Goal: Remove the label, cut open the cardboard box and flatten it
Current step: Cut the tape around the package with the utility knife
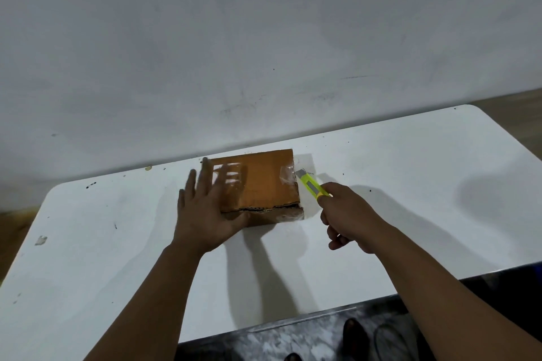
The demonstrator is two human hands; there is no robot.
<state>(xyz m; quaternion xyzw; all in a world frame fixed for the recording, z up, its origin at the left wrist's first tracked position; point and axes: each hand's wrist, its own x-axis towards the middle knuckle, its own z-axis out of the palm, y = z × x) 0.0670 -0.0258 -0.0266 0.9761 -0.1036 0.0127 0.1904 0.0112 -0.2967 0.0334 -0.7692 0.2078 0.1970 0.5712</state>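
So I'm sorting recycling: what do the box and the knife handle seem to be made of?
Box: matte brown corrugated cardboard, fluting visible along its torn front edge, glossy clear tape on it. Knife handle: probably smooth yellow-green plastic, with a grey metal-looking strip.

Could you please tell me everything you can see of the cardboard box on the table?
The cardboard box is a small, low, brown corrugated carton lying flat on the white table near its far edge. Clear tape wraps over its right edge, and its near seam gapes slightly. The left hand, motion-blurred, is at its left end. The utility knife in the right hand points at its right side.
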